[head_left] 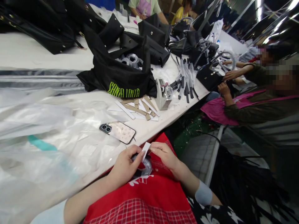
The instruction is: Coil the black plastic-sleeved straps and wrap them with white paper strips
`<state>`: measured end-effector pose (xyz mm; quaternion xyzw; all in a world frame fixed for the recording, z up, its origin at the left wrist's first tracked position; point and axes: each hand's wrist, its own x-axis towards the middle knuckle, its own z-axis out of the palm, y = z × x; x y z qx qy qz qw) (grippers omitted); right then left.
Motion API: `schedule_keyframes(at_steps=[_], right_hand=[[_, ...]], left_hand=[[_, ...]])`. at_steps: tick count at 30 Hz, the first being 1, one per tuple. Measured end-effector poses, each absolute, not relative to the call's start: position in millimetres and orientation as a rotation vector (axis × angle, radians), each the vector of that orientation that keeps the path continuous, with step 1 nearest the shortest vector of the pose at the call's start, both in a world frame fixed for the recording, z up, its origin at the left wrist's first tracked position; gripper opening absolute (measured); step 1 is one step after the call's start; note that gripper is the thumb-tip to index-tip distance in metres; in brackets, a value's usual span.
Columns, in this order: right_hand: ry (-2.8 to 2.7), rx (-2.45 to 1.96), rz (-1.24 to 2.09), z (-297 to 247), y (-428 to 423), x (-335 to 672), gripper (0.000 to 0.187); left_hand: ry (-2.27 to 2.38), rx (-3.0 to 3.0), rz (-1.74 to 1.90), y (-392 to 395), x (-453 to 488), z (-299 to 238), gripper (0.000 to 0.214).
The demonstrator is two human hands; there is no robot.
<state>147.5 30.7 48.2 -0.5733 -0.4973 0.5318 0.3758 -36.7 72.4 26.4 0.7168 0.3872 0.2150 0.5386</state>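
Left hand [127, 161] is pinching a white strip [146, 151] with closed fingers, four o'clock from the phone [118, 131], while right hand [166, 155] is bending nearly closed fingers beside it, grip unclear: seemingly a handling step, calling for steadiness.

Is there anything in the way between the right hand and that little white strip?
Nothing visible. The left hand holds the white strip, and the right hand is close beside its upper end; the grey coil shows below, not between them.
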Motion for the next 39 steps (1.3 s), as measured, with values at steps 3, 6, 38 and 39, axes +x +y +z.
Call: schedule_keyframes(at_steps=[3,6,38,39], right_hand=[[-1.438,-1.523,1.282,58,29,148,0.022],[-1.384,-1.687,1.232,59,28,145,0.019],[-2.227,-1.627,0.256,56,14,126,0.069],[-2.224,-1.603,0.242,57,15,128,0.067]], left_hand=[[0.983,1.72,0.526,70,-36,28,0.018],[0.998,1.691,0.567,67,-36,30,0.016],[0.699,0.654,0.464,118,-10,39,0.03],[0.704,0.631,0.469,119,-7,38,0.031]])
